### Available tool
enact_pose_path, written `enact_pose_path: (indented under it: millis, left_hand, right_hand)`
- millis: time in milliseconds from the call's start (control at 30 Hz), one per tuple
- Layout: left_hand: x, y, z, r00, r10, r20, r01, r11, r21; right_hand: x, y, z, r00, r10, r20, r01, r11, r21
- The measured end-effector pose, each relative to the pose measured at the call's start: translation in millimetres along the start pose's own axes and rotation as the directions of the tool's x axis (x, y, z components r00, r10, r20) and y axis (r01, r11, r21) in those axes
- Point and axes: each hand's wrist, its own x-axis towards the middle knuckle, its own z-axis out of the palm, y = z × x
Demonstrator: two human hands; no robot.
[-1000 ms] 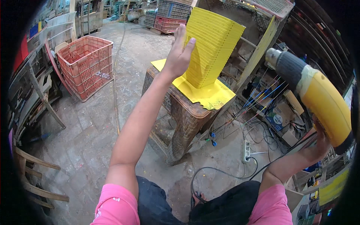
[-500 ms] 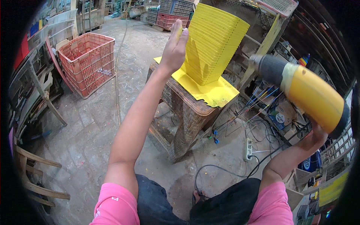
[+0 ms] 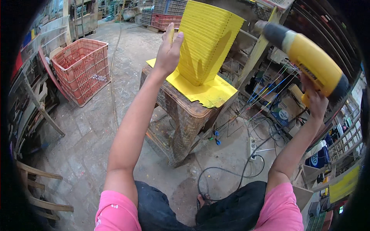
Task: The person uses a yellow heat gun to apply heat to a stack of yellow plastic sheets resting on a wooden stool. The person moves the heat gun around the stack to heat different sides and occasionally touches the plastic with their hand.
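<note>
Right of the brown stool [image 3: 185,115], the right hand [image 3: 316,101] is closed around the grip of a yellow power drill [image 3: 308,63], while the left hand [image 3: 169,54] presses open-fingered against the stack of yellow trays [image 3: 206,42] standing atop that stool, a red crate [image 3: 81,69] well to its left.

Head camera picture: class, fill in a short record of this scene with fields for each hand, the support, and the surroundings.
left hand: left hand raised, flat against the side of the yellow stack
right hand: right hand grips the yellow power drill, nose pointing toward the stack
stack: tall pile of yellow plastic pieces, standing on a yellow sheet
support: brown plastic stool
floor: black cable and white power strip on concrete
left side: red crate
</note>
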Motion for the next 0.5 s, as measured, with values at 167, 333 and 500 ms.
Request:
enact_pose_path:
  millis: [167,333,500]
  left_hand:
    - [-7.0,13.8,6.4,0.987,0.113,0.112,-0.142,0.942,0.305]
    - [-7.9,9.0,16.8,0.979,0.142,0.149,-0.2,0.823,0.532]
    - [-19.7,8.6,26.5,0.994,0.02,0.107,-0.09,0.705,0.703]
  right_hand:
    - [-7.6,16.1,-10.1,0.973,-0.025,0.23,0.061,0.987,-0.148]
    - [-8.2,40.8,-40.2,0.931,0.097,0.352,-0.108,0.994,0.011]
    - [-10.8,48.2,-53.7,0.978,0.08,0.194,-0.05,0.987,-0.151]
